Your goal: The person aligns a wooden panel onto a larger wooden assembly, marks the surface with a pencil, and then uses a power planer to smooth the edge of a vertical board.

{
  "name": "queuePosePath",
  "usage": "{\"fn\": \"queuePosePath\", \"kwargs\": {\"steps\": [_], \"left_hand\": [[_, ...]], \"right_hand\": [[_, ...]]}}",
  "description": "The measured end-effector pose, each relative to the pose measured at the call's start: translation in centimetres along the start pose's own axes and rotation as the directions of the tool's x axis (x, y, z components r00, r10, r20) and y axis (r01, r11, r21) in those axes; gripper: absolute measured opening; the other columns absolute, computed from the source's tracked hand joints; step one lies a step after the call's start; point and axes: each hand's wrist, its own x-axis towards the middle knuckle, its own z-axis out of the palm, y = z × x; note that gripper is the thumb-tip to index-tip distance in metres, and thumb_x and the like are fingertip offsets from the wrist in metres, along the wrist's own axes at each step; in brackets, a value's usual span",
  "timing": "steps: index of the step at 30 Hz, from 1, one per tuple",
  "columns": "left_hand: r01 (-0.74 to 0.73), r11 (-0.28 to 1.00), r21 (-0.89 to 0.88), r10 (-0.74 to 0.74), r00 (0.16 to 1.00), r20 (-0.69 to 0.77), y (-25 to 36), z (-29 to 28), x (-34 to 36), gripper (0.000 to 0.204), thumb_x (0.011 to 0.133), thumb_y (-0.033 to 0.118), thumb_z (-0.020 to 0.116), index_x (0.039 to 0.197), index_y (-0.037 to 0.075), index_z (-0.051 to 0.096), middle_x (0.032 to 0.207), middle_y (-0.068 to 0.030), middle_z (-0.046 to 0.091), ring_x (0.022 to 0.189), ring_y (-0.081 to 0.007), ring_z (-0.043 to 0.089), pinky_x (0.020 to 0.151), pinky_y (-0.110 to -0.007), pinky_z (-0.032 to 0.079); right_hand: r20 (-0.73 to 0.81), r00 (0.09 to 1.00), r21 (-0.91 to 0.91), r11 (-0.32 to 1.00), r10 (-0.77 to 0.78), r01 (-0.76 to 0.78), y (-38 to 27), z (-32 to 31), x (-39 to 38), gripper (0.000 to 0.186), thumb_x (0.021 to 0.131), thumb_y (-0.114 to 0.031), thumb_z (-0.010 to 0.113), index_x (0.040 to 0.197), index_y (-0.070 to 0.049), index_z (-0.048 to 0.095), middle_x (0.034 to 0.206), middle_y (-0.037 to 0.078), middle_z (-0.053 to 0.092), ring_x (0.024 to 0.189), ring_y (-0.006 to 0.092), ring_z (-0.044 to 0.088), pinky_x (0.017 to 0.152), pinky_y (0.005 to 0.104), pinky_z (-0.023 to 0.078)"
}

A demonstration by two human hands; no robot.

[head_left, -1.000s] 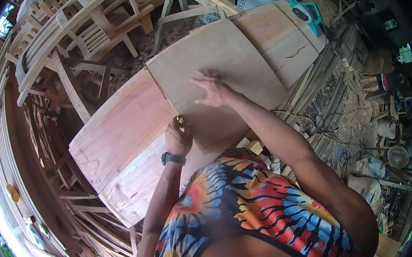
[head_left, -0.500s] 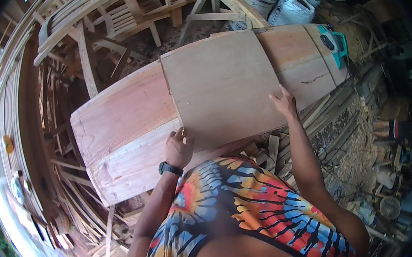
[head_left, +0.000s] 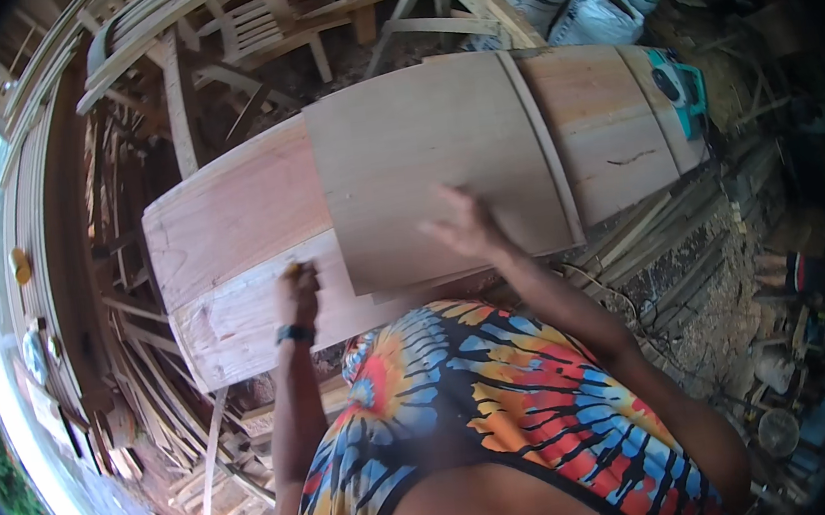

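A thin light-brown plywood sheet (head_left: 431, 145) lies across the middle of a wide wooden panel (head_left: 227, 217) made of joined boards. My right hand (head_left: 470, 226) is over the sheet's near half, its fingers apart and a little blurred. Whether it touches the surface I cannot tell. Left of the sheet, my left hand (head_left: 297, 292) is closed above the panel's paler near board. A small yellow and dark thing shows at its fingers, too blurred to name. Along the sheet's right side runs a narrow wooden edge (head_left: 542, 133).
A teal power tool (head_left: 682, 93) rests on the panel's right end. White sacks (head_left: 598, 12) stand behind it. Wooden frames (head_left: 288, 29) fill the back, and stacked lumber (head_left: 59, 295) lines the left. Wood scraps and shavings (head_left: 681, 279) cover the floor at right.
The plywood sheet has shifted left, and a narrow edge now shows along its right side. My right hand has moved left from that side onto the sheet. My left hand has moved left, off the sheet's corner.
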Motion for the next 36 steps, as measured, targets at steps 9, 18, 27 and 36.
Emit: {"fn": "queuePosePath", "kwargs": {"steps": [9,18,27,36], "left_hand": [[0.243,0.968,-0.062,-0.241,0.97,0.034,5.2,-4.4,-2.8,0.033,0.099,0.038,0.066,0.101,0.005,0.069,0.087,-0.0089,0.075,0.043,-0.0023,0.042,0.037,-0.022,0.03],[-0.163,0.941,0.297,0.085,0.962,0.259,4.2,3.9,-1.9,0.032,0.093,0.028,0.072,0.096,-0.004,0.07,0.075,-0.0139,0.072,0.068,-0.0223,0.068,0.062,-0.037,0.05],[0.27,0.954,-0.126,-0.296,0.913,-0.279,-1.2,-20.8,-1.0,0.018,0.09,0.013,0.07,0.106,0.005,0.071,0.081,-0.0016,0.063,0.06,-0.0098,0.053,0.045,-0.025,0.038],[0.364,0.925,-0.113,-0.351,0.7,-0.622,-8.1,-43.1,1.0,0.045,0.09,0.027,0.071,0.129,0.005,0.069,0.128,-0.0149,0.068,0.108,-0.0301,0.067,0.09,-0.044,0.053]], "right_hand": [[-0.163,0.987,-0.345,0.936,0.008,-0.065,3.3,0.8,2.1,0.072,0.078,-0.033,0.078,0.136,0.002,0.053,0.14,0.03,0.05,0.133,0.0462,0.046,0.115,0.0618,0.032],[-0.469,0.829,-0.478,0.701,0.306,-0.529,7.8,-8.8,0.3,0.08,0.084,-0.046,0.076,0.139,0.007,0.052,0.141,0.031,0.054,0.134,0.0411,0.05,0.114,0.0453,0.04],[-0.13,0.971,0.01,0.979,0.201,-0.202,-4.9,6.9,-1.0,0.078,0.082,-0.041,0.078,0.139,0.006,0.053,0.128,0.031,0.062,0.125,0.0409,0.058,0.108,0.0458,0.046],[0.647,0.684,0.187,0.94,-0.337,0.286,-12.1,20.0,-4.4,0.081,0.082,-0.039,0.079,0.144,0.005,0.05,0.134,0.028,0.061,0.121,0.0348,0.064,0.107,0.0373,0.049]]}}
